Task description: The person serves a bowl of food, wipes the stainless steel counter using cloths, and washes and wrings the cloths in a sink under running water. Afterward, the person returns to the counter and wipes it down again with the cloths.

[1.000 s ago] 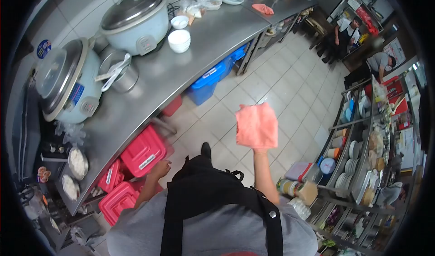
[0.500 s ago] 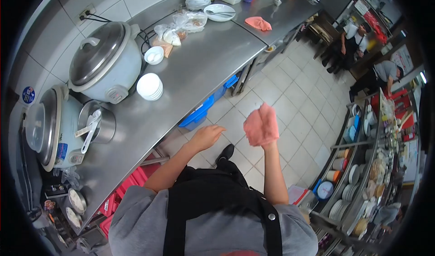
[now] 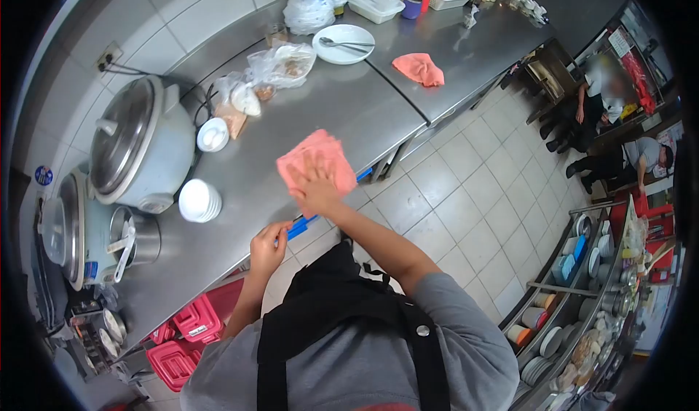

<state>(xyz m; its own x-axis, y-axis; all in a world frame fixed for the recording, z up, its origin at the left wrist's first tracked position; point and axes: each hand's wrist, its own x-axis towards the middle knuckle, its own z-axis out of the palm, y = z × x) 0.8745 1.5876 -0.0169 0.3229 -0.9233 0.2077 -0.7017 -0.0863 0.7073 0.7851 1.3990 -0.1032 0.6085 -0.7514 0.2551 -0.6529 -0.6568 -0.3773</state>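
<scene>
My right hand [image 3: 320, 190] lies flat with spread fingers on a pink cloth [image 3: 312, 152], pressing it against the steel counter [image 3: 262, 171] near its front edge. Close to that edge, lower left of the cloth, is my left hand [image 3: 269, 246]; its fingers are loosely curled and nothing shows in them. A stack of white bowls [image 3: 199, 200] stands on the counter to the left of the cloth. Beyond it sits a small white bowl [image 3: 213, 135] with white contents, beside tied plastic bags [image 3: 244, 101].
Two rice cookers [image 3: 142, 145] and a metal pot [image 3: 145, 240] holding white utensils line the wall. Farther along are a white plate [image 3: 344, 45] with cutlery and a second pink cloth [image 3: 419, 69]. Dish shelves [image 3: 553, 323] stand at right. Two people are in the background.
My right hand has swung left with the pink cloth, from over the floor onto the counter, where the cloth is spread flat. My left hand has moved left and down.
</scene>
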